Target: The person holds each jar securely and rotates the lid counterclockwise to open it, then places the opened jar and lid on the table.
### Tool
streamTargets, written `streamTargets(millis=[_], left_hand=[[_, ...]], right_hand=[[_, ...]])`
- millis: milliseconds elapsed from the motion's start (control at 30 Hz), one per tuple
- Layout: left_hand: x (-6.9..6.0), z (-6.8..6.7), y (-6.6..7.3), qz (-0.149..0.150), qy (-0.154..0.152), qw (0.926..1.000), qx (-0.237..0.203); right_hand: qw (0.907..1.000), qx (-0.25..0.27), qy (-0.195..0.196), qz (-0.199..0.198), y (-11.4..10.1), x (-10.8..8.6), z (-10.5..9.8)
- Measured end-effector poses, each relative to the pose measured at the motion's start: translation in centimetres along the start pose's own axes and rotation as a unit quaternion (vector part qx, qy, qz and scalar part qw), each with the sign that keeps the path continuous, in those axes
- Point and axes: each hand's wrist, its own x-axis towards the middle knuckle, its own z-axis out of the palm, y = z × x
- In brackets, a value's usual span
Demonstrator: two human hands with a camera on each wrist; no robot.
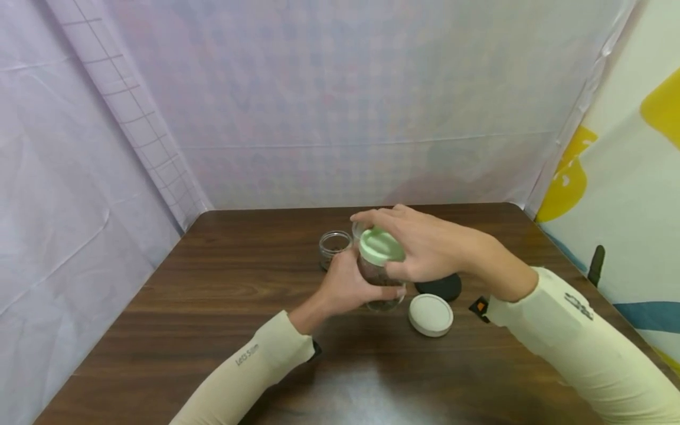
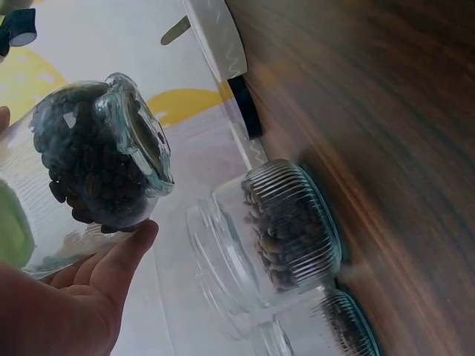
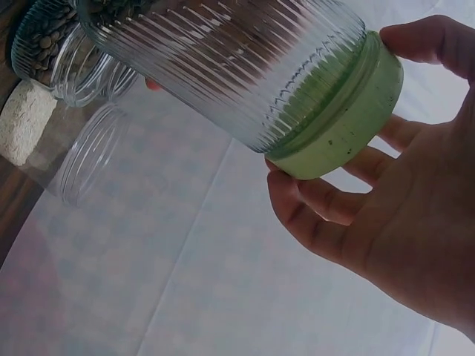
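My left hand (image 1: 342, 283) grips the body of a ribbed clear glass jar (image 3: 223, 67), lifted off the table and tilted. Dark beans (image 2: 93, 167) sit toward its base in the left wrist view. On the jar's mouth is a light green lid (image 1: 381, 246). My right hand (image 1: 432, 242) grips this lid by its rim, fingers and thumb spread round it, as the right wrist view also shows. An open glass jar (image 1: 335, 243) with brown beans stands just behind my left hand. Another clear jar (image 3: 85, 159), holding something white, is partly hidden in the head view.
A white lid (image 1: 431, 315) lies on the brown table (image 1: 239, 277) to the right of the held jar. Behind it lies a black lid (image 1: 446, 288), partly under my right hand's line of sight. Pale curtains (image 1: 329, 106) hang at the table's back and left.
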Motion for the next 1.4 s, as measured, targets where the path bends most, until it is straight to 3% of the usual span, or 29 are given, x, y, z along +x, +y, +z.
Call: streamTargets(millis=[267,600,900,1167,1400], left_hand=[[-0.1,0.0,-0.2,-0.003,-0.006,0.9999,-0.013],[-0.1,-0.6,-0.4,-0.007,-0.004,1.0,0.0],[-0.3,-0.8,-0.4,-0.025,0.001,0.9997,0.007],[-0.3,-1.1,-0.4,-0.021,0.016,0.9996,0.015],[-0.7,-1.9,-0.6,-0.026,0.017,0.999,0.033]], right_hand=[[0.9998,0.007,-0.018,-0.009,0.0,0.1,-0.3],[0.9997,-0.012,0.009,-0.017,0.3,0.2,-1.0],[0.9983,-0.039,0.043,0.008,0.5,0.2,-1.4],[0.9935,-0.07,0.078,0.044,3.1,0.2,-1.5],[0.9908,-0.067,0.049,0.106,6.4,0.0,-0.5]])
